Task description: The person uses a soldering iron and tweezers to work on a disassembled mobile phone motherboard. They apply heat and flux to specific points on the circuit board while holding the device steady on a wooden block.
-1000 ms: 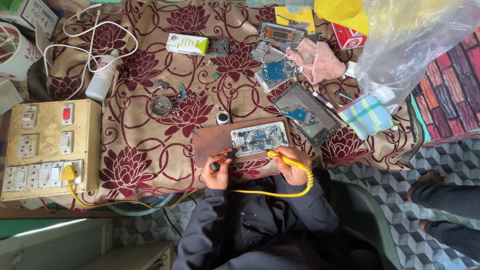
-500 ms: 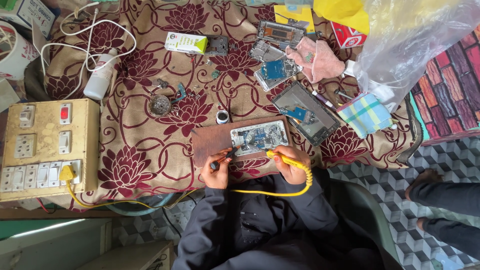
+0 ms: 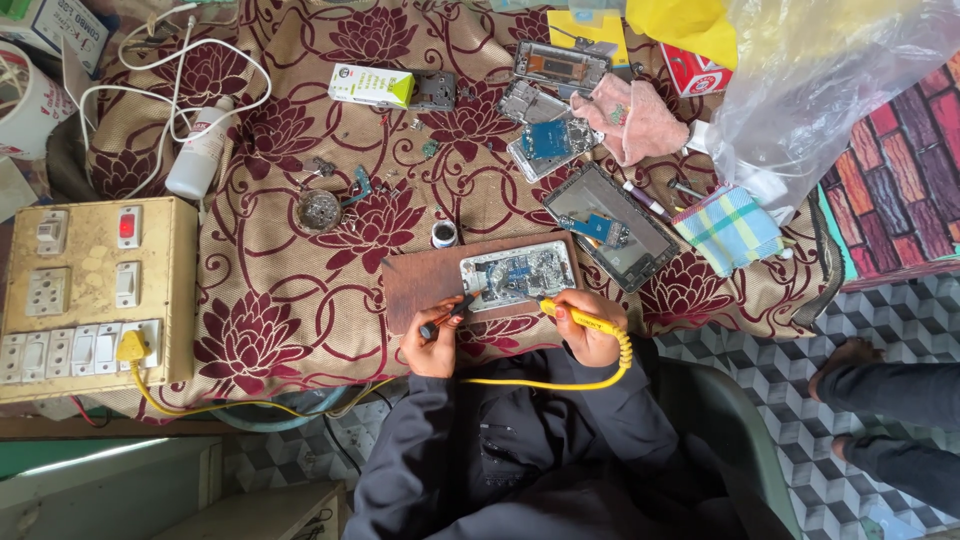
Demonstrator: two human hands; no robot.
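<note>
On the brown board [image 3: 420, 280] at the worktop's near edge lies the opened phone [image 3: 517, 273], circuitry up. The right hand [image 3: 588, 325] grips a yellow soldering iron [image 3: 580, 318], fingers wrapped round its handle, tip at the phone's lower right corner. The left hand [image 3: 433, 340] pinches a dark tool [image 3: 450, 313], its point at the phone's left edge. Good work here likely means bracing both wrists on the board, touching only the intended joint, and keeping the yellow cord [image 3: 540, 382] slack.
</note>
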